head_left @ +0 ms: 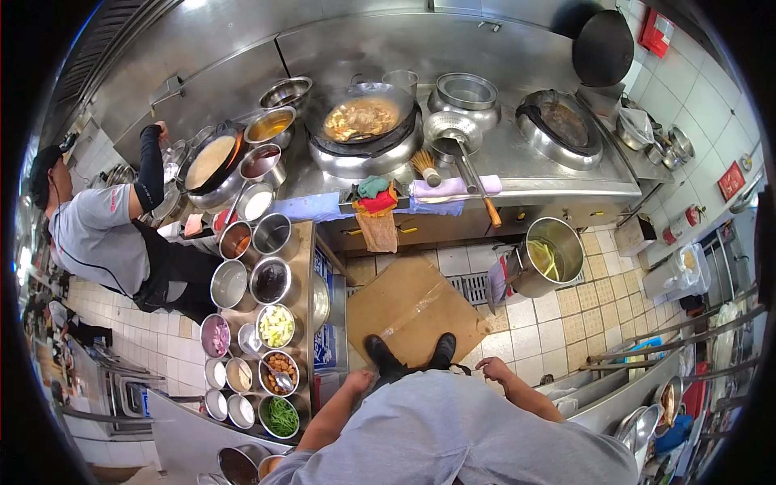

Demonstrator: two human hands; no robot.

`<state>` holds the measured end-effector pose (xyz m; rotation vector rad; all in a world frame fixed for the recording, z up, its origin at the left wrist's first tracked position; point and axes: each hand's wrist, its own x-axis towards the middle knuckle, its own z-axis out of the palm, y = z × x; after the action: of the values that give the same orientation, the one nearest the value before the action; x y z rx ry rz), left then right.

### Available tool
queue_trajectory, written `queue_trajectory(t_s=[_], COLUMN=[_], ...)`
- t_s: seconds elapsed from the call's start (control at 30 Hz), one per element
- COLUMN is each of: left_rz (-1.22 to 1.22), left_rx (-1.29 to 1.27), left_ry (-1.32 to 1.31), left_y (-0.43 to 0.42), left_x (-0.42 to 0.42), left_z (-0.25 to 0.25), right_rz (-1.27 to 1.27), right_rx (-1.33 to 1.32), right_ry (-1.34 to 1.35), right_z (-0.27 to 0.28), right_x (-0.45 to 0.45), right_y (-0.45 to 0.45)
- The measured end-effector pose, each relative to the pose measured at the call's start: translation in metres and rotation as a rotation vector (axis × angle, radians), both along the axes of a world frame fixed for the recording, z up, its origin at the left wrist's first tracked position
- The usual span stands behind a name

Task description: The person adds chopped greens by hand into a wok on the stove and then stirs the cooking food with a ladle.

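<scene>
My left hand [358, 381] hangs low beside my body, fingers loosely bent, with nothing visible in it. It is nearest to the side counter, where a bowl of fried brown pieces with a spoon [279, 373] and a bowl of cut green vegetables [280, 415] stand. On my other side, my right hand [493, 369] is held away from my waist, fingers partly spread and no object in them. Ahead on the stove, a wok [364, 117] holds steaming food in brown liquid. A strainer and a wooden-handled ladle [477, 178] rest at its right.
A tall pot [550, 257] with green stalks stands on the floor ahead right. Cardboard [412, 307] lies under my feet. At left, a co-worker [105, 234] reaches toward another wok [212, 162]. A bamboo brush [425, 167] and cloths [375, 202] lie along the stove edge.
</scene>
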<state>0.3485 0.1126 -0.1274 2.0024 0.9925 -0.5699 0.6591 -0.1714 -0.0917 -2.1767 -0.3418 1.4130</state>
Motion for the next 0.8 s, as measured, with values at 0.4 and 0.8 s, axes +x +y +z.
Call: queue_trajectory(t_s=[0.4, 0.8], left_rz=[0.001, -0.104], left_rx=[-0.007, -0.016], left_ry=[-0.079, -0.043], left_y=[-0.002, 0.002], left_x=[-0.001, -0.002], left_z=[0.000, -0.013], right_rz=[-0.028, 0.081], right_rx=[0.045, 0.007], right_ry=[-0.140, -0.275], right_z=[-0.022, -0.033], right_x=[0.003, 0.004], right_y=[-0.001, -0.008])
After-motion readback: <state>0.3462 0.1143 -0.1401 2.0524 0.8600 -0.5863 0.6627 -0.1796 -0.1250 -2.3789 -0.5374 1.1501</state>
